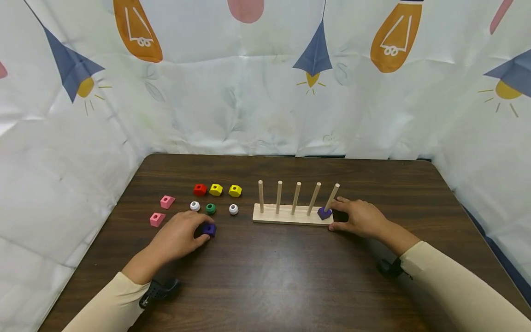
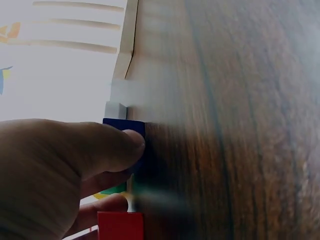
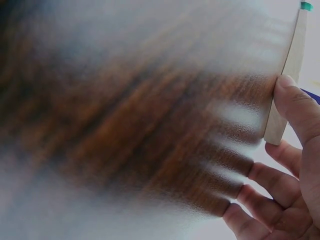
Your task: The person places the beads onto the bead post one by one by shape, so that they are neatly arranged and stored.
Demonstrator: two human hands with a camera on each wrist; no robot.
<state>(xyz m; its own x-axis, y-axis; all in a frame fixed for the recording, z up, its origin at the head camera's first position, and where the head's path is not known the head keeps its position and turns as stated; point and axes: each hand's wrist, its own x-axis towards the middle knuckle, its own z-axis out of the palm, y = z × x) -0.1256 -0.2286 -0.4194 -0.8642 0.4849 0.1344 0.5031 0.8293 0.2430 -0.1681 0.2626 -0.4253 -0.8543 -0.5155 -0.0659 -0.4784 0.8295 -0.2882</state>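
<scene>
Currently, a purple block (image 1: 209,229) sits between the thumb and fingertips of the left hand (image 1: 177,237), pinched low over the table on the left side of the scene; whether its underside touches the tabletop I cannot tell. That hand is closed only as far as the block allows, its other fingers bent on the far side. To the right, a wooden stand (image 1: 290,220) with five upright pegs (image 1: 280,198) lies lengthwise from left to right. A second purple block (image 1: 324,213) is threaded on the rightmost peg, down at its foot. The right hand (image 1: 360,218) grips the stand's right end, thumb against the near edge and fingers curved round toward the far side.

Just beyond the left hand stand a white bead (image 1: 195,206), a green bead (image 1: 210,208) and, further right, another white bead (image 1: 233,209). Farther off, a red block (image 1: 200,189) and two yellow blocks (image 1: 235,191) form a row. Two pink blocks (image 1: 157,219) lie at the far left of the group. All rest on a dark wood-grain table (image 1: 274,281), and a pale printed cloth (image 1: 249,110) hangs behind it.
</scene>
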